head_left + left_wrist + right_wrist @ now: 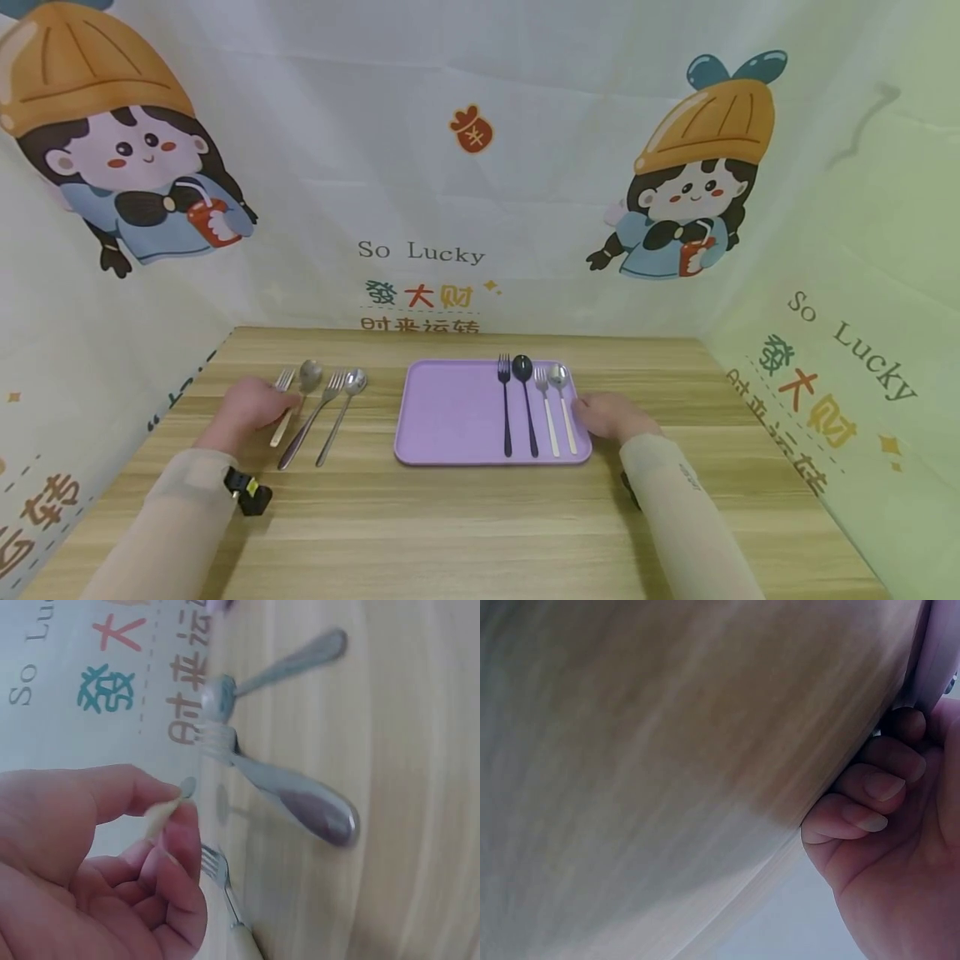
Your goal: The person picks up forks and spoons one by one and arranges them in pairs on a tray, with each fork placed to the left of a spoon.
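My left hand (257, 403) pinches a spoon (310, 377) by its cream handle between thumb and forefinger. In the left wrist view the spoon (187, 787) is raised, its shadow falling on the table. Close below that hand lies a fork (244, 941) with a cream handle. Beside it lie a silver fork (318, 406) and a silver spoon (345, 408). My right hand (613, 416) grips the right edge of a purple tray (450, 417), fingers curled under the rim in the right wrist view.
On the tray's right half lie a black fork (506, 408), a black spoon (527, 400), a white-handled fork (547, 408) and a white-handled spoon (564, 400), side by side. The wooden table (435, 533) meets a printed cloth (547, 275) at the back and sides.
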The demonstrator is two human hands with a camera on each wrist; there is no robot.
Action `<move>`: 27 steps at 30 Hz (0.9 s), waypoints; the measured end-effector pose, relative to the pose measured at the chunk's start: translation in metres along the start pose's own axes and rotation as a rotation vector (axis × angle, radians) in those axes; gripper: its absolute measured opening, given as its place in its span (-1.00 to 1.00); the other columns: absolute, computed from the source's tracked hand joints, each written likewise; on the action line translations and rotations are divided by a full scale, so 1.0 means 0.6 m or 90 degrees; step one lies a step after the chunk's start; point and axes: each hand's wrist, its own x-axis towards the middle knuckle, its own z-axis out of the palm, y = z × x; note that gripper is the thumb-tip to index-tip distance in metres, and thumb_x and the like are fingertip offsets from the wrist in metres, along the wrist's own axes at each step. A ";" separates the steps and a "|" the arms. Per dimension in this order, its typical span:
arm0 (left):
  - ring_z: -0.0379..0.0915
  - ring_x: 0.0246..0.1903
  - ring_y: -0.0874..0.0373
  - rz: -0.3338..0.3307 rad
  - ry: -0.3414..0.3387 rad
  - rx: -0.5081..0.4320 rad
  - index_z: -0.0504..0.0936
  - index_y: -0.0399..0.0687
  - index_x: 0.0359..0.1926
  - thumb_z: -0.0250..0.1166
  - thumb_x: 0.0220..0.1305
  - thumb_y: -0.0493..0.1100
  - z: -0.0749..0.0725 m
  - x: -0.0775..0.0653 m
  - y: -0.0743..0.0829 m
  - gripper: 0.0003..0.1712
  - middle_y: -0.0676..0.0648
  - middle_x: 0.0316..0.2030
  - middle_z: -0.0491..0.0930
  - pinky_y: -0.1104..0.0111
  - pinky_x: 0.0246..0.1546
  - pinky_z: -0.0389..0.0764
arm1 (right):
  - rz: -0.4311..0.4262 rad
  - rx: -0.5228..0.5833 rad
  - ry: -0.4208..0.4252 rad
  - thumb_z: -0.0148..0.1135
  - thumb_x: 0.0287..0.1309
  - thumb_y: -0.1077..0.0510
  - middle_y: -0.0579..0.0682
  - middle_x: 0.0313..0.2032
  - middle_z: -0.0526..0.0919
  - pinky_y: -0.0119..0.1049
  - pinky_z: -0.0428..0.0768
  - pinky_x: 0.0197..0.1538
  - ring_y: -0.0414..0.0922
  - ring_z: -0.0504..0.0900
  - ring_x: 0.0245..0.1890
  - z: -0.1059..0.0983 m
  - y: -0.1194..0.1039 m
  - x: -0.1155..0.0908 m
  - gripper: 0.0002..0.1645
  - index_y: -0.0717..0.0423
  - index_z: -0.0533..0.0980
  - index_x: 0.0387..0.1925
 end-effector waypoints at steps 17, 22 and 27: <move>0.42 -0.57 0.22 0.010 -0.032 -0.189 0.65 -0.09 -0.54 0.37 0.44 -0.09 0.053 0.007 0.100 -0.64 0.12 -0.67 0.49 0.33 -0.39 0.49 | 0.011 0.003 -0.010 -0.28 0.70 -0.15 0.36 0.52 0.46 0.30 0.32 0.61 0.38 0.39 0.57 -0.005 -0.004 0.001 -0.24 0.26 0.42 0.55; 0.44 -0.54 0.22 0.014 -0.037 -0.236 0.66 -0.13 -0.49 0.39 0.42 -0.12 0.080 0.000 0.139 -0.69 0.10 -0.62 0.53 0.34 -0.38 0.53 | 0.017 0.005 -0.019 -0.29 0.70 -0.16 0.36 0.54 0.44 0.31 0.30 0.61 0.39 0.37 0.58 -0.007 -0.006 -0.001 -0.24 0.25 0.40 0.56; 0.47 -0.49 0.22 0.022 -0.051 -0.269 0.75 -0.33 -0.28 0.40 0.39 -0.18 0.112 -0.003 0.178 -0.76 0.04 -0.54 0.60 0.35 -0.33 0.59 | 0.018 0.005 -0.022 -0.29 0.70 -0.16 0.36 0.54 0.44 0.32 0.30 0.61 0.39 0.36 0.58 -0.008 -0.007 -0.003 -0.23 0.25 0.40 0.56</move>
